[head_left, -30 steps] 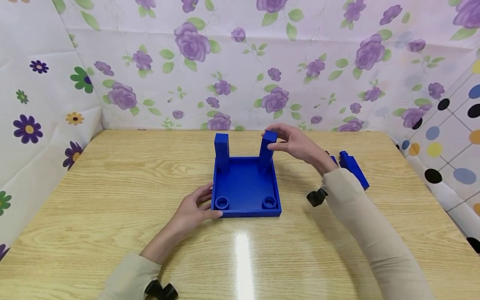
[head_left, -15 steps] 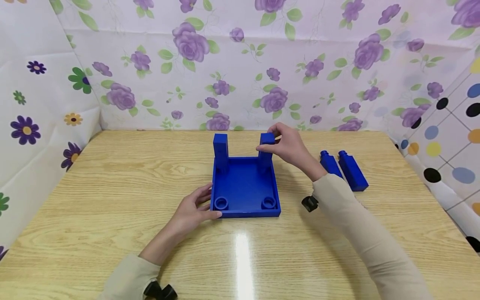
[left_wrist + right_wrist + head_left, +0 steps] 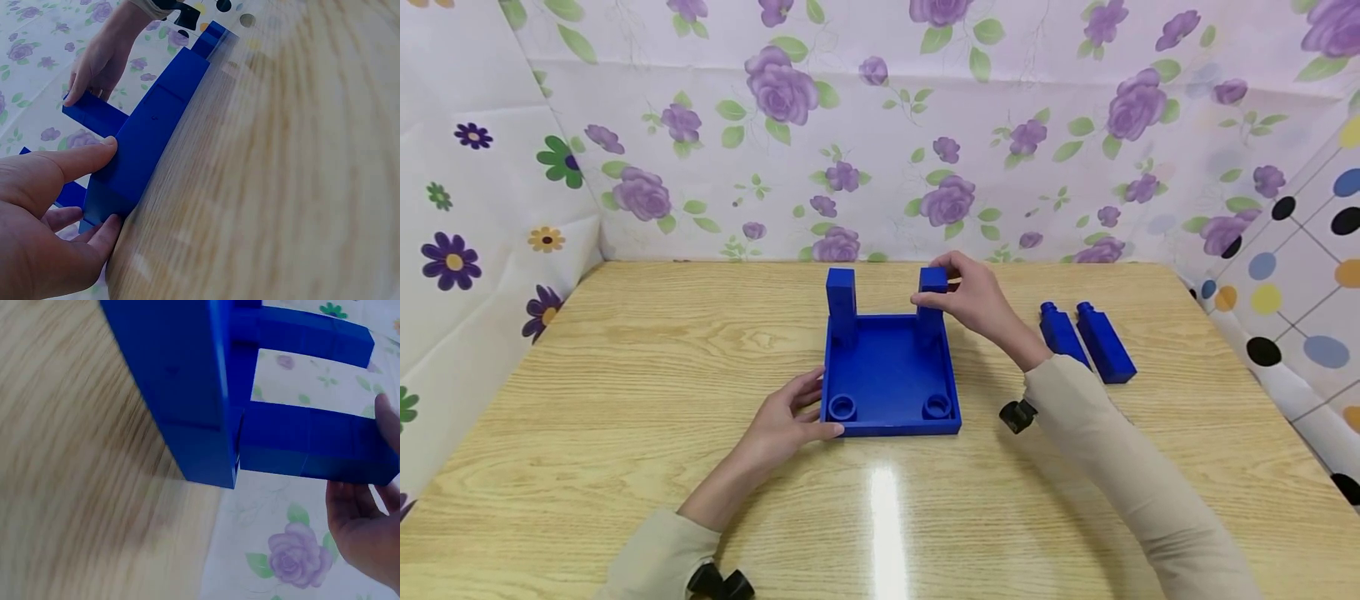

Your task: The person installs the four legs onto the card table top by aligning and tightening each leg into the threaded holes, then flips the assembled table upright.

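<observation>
1. My landmark is the shallow, square, blue tray [image 3: 891, 375] with a raised rim, probably plastic, lying flat on the pale wood-grain worktop [image 3: 662, 375].
2. I see the left hand [image 3: 786, 417] clamped on the tray's near-left corner, thumb on the near wall and fingers along the left side. I'd judge that a sound hold: the wall looks stiff, and the corner should resist both sliding and twisting.
3. The right hand [image 3: 981, 300] is clamped round the upper end of a square-sectioned blue post [image 3: 931, 321], upright at the tray's far-right corner. I can't tell how firmly its foot is seated.
4. I expect this post to feel light and rigid, a bit slick on its smooth faces; I'd pinch across two opposite flats. Holding so high gives leverage, so a sideways push might tip it.
5. A matching blue post [image 3: 842, 300] stands at the tray's far-left corner.
6. Round blue sockets sit inside the tray's near-left [image 3: 842, 407] and near-right [image 3: 937, 407] corners.
7. Two loose blue posts [image 3: 1106, 343] with narrow ridged necks lie right of the tray; I'd lift those by the square body, leaving the necks free.
</observation>
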{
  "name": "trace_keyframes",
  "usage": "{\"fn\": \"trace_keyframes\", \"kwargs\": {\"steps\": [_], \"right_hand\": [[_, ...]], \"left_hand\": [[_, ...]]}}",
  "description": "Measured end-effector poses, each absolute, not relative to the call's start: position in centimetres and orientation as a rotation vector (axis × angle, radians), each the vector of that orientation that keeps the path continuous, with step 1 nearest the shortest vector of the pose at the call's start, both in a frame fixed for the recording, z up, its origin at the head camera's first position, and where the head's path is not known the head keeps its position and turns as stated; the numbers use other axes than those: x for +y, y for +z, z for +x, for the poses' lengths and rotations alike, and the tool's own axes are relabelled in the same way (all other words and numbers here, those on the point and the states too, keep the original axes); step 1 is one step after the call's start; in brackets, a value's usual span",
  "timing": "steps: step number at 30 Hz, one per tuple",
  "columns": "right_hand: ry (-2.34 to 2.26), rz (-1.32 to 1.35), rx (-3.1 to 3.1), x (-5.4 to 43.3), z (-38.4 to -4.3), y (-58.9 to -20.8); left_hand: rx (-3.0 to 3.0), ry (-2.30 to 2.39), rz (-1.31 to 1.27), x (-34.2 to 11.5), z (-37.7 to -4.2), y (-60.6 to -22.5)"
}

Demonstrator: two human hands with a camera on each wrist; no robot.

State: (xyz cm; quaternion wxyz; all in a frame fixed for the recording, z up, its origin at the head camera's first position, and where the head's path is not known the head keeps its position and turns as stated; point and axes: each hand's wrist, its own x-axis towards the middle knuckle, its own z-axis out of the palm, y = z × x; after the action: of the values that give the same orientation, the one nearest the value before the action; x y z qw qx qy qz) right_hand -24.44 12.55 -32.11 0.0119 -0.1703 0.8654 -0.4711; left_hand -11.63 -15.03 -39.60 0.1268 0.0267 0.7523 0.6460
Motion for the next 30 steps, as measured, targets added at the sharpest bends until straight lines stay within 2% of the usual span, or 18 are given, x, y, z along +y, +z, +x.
{"fn": "trace_keyframes", "kwargs": {"steps": [16,30], "right_hand": [[-1.659,-0.761,2.095,15.1,-26.7,-32.0],[-1.648,-0.681,2.165,15.3,-26.6,-31.9]], "left_hand": [[2.171,1.900,0.081,-15.1,-11.6,-39.7],[2.170,1.902,0.088,-15.1,-11.6,-39.7]]}}
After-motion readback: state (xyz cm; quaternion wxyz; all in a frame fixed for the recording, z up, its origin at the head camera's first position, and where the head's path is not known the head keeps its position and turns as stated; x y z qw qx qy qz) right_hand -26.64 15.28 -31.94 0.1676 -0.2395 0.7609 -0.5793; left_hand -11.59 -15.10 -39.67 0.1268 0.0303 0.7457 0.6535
